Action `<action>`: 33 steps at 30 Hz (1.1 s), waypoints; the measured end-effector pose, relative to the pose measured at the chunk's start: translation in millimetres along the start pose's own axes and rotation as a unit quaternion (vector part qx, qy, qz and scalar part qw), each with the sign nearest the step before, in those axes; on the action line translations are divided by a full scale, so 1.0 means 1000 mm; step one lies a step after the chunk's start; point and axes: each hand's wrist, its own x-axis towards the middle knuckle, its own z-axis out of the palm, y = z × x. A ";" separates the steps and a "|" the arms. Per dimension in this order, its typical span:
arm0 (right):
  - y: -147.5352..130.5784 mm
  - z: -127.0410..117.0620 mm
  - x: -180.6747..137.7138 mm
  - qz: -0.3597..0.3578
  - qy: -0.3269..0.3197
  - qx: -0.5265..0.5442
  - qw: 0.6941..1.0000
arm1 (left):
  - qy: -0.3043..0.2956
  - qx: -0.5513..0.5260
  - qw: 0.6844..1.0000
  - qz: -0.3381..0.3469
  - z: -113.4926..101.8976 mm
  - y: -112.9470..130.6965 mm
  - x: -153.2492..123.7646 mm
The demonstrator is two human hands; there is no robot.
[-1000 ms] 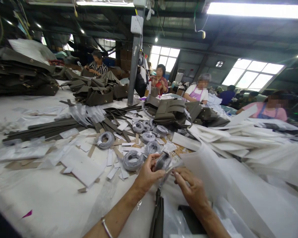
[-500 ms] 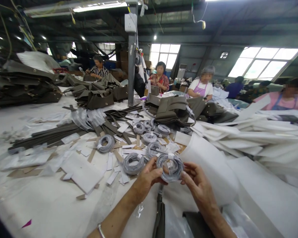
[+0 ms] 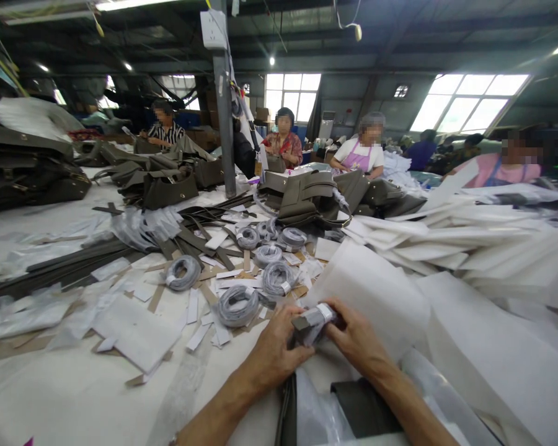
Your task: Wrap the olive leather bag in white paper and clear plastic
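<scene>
Between my two hands is a coiled strap in grey-looking clear wrap, with a white band around it; it is turned edge-on. My left hand grips its left side, fingers and thumb closed on it. On the opposite side my right hand holds it the same way. Below my hands lies a dark olive bag, partly covered by clear plastic and by my right forearm. More wrapped coils lie just beyond, the nearest coil left of my left hand.
White foam sheets curve up at the right, with a stack behind them. Dark strips and card scraps cover the left. Olive bags and a post stand beyond; several co-workers sit at the back.
My hands have turned the coil from facing me to edge-on, closing further around it. The view has swung slightly right, so the surroundings sit further left.
</scene>
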 end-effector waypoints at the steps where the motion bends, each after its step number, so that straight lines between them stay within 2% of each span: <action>1: 0.002 0.001 0.001 -0.001 -0.002 -0.016 1.000 | -0.002 0.009 1.000 0.006 0.001 -0.001 0.000; 3: 0.009 -0.001 0.004 0.018 0.019 -0.058 0.998 | -0.009 0.030 0.999 0.015 0.002 -0.005 0.000; 5: 0.017 -0.007 0.006 0.046 0.071 -0.100 0.991 | -0.011 0.044 0.999 0.014 0.001 -0.010 0.001; 8: 0.027 -0.021 0.009 0.053 0.153 -0.133 0.978 | -0.011 0.051 0.998 -0.031 0.000 -0.013 0.005; 10: 0.030 -0.028 0.009 0.063 0.168 -0.135 0.974 | -0.018 0.071 0.995 -0.065 0.003 -0.011 0.011; 12: 0.029 -0.030 0.008 0.085 0.131 -0.115 0.981 | -0.031 0.099 0.991 -0.080 0.008 -0.007 0.020; 15: 0.026 -0.026 0.007 0.083 0.024 -0.092 0.992 | -0.052 0.115 0.988 -0.083 0.016 -0.003 0.037; 17: 0.024 -0.023 0.006 0.079 -0.026 -0.114 0.990 | -0.062 0.110 0.988 -0.087 0.019 -0.005 0.048; 19: 0.023 -0.020 0.005 0.098 -0.048 -0.148 0.983 | -0.066 0.095 0.989 -0.095 0.021 -0.007 0.055; 22: 0.023 -0.019 0.003 0.113 -0.044 -0.191 0.974 | -0.055 0.059 0.992 -0.101 0.024 -0.010 0.059; 30: 0.027 -0.009 0.006 0.021 0.053 -0.222 0.973 | -0.041 -0.011 0.997 -0.071 0.024 -0.010 0.055; 33: 0.031 -0.005 0.006 0.009 0.066 -0.225 0.972 | -0.047 -0.021 0.997 -0.059 0.021 -0.013 0.054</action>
